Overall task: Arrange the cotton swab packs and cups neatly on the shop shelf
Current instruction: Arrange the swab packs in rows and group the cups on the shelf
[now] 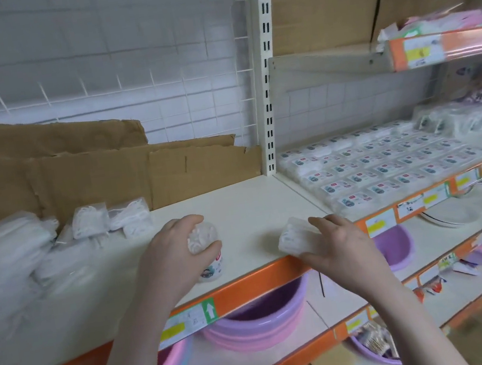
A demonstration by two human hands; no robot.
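Left hand (pixel 169 255) is gripping a clear cup of cotton swabs (pixel 203 244) near the front edge of the cream shelf (pixel 238 214), fingers curled over its top and the cup tilting toward the camera; a second printed cup (pixel 211 272) is showing just below it, partly hidden by the hand. Right hand (pixel 341 242) is holding a clear flat pack of cotton swabs (pixel 294 235) at the shelf front, fingers curling round its right side. Loose bagged swab packs (pixel 24 246) are lying in a heap at the left of the same shelf, against torn cardboard sheets (pixel 91 173). In the next bay to the right, labelled swab boxes (pixel 387 163) are lying in neat rows. Purple and pink plastic basins (pixel 260 320) are sitting on the shelf beneath. An orange price rail (pixel 249 290) is running along the shelf edge.
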